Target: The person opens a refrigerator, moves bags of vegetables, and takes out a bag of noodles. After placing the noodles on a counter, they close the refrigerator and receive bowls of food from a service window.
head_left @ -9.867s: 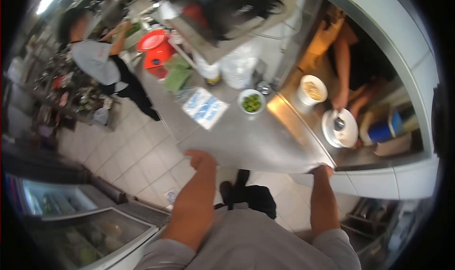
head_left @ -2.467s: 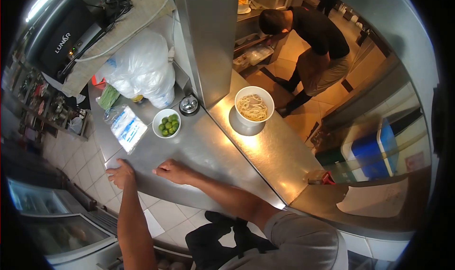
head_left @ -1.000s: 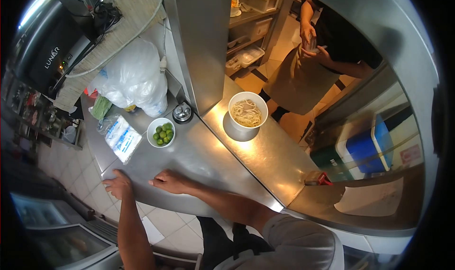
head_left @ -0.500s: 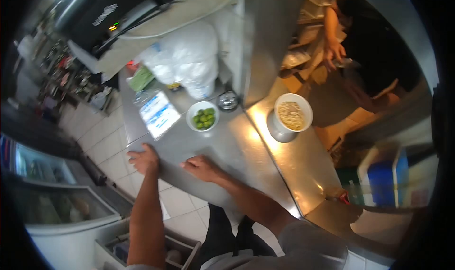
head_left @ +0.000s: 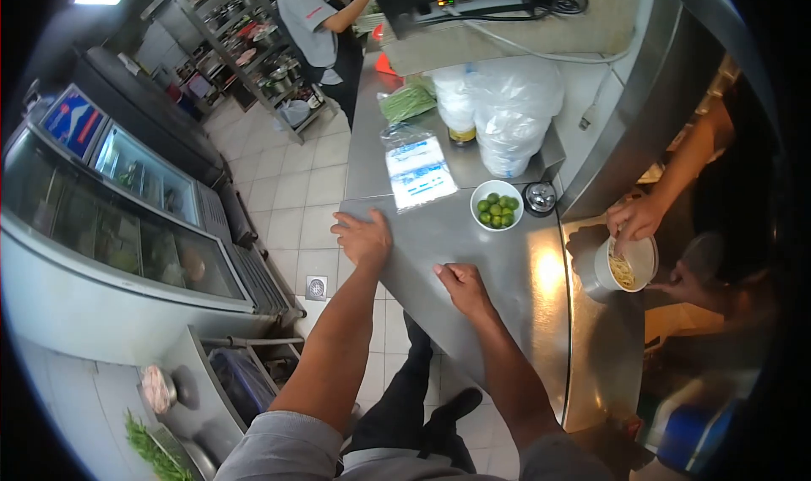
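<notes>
My left hand (head_left: 364, 238) lies on the counter's edge, fingers spread and nothing in it. My right hand (head_left: 465, 288) rests on the steel counter (head_left: 439, 249) as a loose fist, with no object showing in it. Beyond it stands a white bowl (head_left: 477, 222) of small green limes (head_left: 497, 209). Beside the bowl is a silver call bell (head_left: 540, 197). A clear packet with blue and white print (head_left: 420, 173) lies past my left hand. To the right, a white tub (head_left: 644, 266) holds pale noodle-like strands (head_left: 621, 270), and a co-worker's hand (head_left: 635, 219) reaches into it.
Plastic-wrapped white containers (head_left: 511, 101) and a bag of greens (head_left: 407, 101) stand farther back, under a shelf with a black device (head_left: 456, 0). A glass-topped fridge (head_left: 127, 236) is on the left. Another person (head_left: 317, 33) works beyond the counter.
My view has swung left, so the counter appears farther right. The co-worker's hand has come to the white tub, which now tilts. My hands keep their places on the counter.
</notes>
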The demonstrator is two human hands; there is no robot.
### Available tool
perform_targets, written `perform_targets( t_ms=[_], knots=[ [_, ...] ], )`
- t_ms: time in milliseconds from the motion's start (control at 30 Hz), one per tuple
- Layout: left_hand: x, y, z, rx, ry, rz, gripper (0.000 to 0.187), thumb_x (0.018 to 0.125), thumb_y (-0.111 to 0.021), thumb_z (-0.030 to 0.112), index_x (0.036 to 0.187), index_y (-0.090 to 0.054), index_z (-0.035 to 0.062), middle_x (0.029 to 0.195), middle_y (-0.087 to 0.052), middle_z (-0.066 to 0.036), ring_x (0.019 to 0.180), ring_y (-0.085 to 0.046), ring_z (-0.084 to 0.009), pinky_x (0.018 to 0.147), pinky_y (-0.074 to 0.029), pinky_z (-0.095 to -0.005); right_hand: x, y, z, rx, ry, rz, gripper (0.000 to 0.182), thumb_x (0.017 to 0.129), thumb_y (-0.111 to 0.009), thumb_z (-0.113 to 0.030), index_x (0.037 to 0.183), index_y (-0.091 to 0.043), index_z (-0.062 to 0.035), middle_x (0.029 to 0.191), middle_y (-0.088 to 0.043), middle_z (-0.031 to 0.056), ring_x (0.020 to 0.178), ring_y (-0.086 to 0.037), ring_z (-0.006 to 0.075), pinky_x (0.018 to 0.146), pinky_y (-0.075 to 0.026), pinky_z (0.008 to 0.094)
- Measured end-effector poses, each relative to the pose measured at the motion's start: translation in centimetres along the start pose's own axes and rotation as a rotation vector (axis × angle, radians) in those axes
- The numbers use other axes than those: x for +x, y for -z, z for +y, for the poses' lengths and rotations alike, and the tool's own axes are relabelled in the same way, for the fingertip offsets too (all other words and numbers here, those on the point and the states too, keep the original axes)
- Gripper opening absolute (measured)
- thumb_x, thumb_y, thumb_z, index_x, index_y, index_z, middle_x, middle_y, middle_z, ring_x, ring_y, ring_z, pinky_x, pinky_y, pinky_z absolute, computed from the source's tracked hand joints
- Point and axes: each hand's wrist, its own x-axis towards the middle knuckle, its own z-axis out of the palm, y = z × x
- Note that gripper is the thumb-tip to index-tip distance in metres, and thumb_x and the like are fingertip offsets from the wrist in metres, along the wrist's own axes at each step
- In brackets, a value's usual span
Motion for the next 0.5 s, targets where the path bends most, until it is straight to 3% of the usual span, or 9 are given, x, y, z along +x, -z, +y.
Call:
perform_targets(
  t_ms=[200, 267, 400, 467, 500],
  knots=[
    [-0.1, -0.2, 0.2, 0.032, -0.025, -0.045, 0.091, 0.094, -0.040, 0.057, 0.151, -0.014, -0.0083, 0.141, -0.032, -0.035, 0.118, -0.053, -0.0444, 0.096, -0.051, -0.0442, 0.1, 0.1, 1.4, -0.048, 0.015, 0.045, 0.050, 0.099, -0.059, -0.024, 0.060, -0.037, -0.0019, 0.053, -0.030, 0.0006, 0.053, -0.028, 0.0096, 0.048, -0.027, 0.0338],
    [-0.1, 0.0, 0.3, 0.022, 0.003, -0.032, 0.091, 0.094, -0.041, 0.058, 0.151, -0.014, -0.0080, 0.141, -0.032, -0.035, 0.118, -0.053, -0.0444, 0.096, -0.051, -0.0438, 0.0, 0.3, 1.0, -0.053, -0.036, -0.018, 0.047, 0.098, -0.059, -0.035, 0.074, -0.046, 0.0042, 0.062, -0.031, 0.0072, 0.061, -0.031, 0.0135, 0.054, -0.032, 0.0360],
    [-0.2, 0.5, 0.4, -0.004, 0.014, -0.036, 0.091, 0.094, -0.041, 0.058, 0.151, -0.015, -0.0079, 0.141, -0.031, -0.034, 0.118, -0.053, -0.0445, 0.096, -0.051, -0.0441, 0.1, 0.3, 1.3, -0.078, -0.024, -0.019, 0.048, 0.098, -0.058, -0.035, 0.074, -0.046, 0.0046, 0.063, -0.030, 0.0064, 0.061, -0.031, 0.0129, 0.054, -0.032, 0.0359],
    [-0.3, 0.8, 0.5, -0.030, 0.015, -0.050, 0.091, 0.093, -0.042, 0.058, 0.151, -0.015, -0.0079, 0.141, -0.032, -0.034, 0.117, -0.053, -0.0446, 0.095, -0.051, -0.0443, 0.5, 0.0, 1.3, -0.070, 0.058, 0.033, 0.051, 0.098, -0.060, -0.026, 0.059, -0.038, -0.0033, 0.051, -0.032, -0.0006, 0.051, -0.029, 0.0086, 0.047, -0.026, 0.0327],
    [0.0, 0.4, 0.4, -0.028, 0.020, -0.045, 0.091, 0.093, -0.042, 0.058, 0.151, -0.015, -0.0079, 0.141, -0.032, -0.034, 0.117, -0.053, -0.0446, 0.095, -0.051, -0.0443, 0.6, -0.1, 1.4, -0.066, 0.060, 0.027, 0.051, 0.098, -0.060, -0.026, 0.059, -0.038, -0.0033, 0.051, -0.032, -0.0006, 0.051, -0.029, 0.0086, 0.047, -0.026, 0.0327]
  ],
)
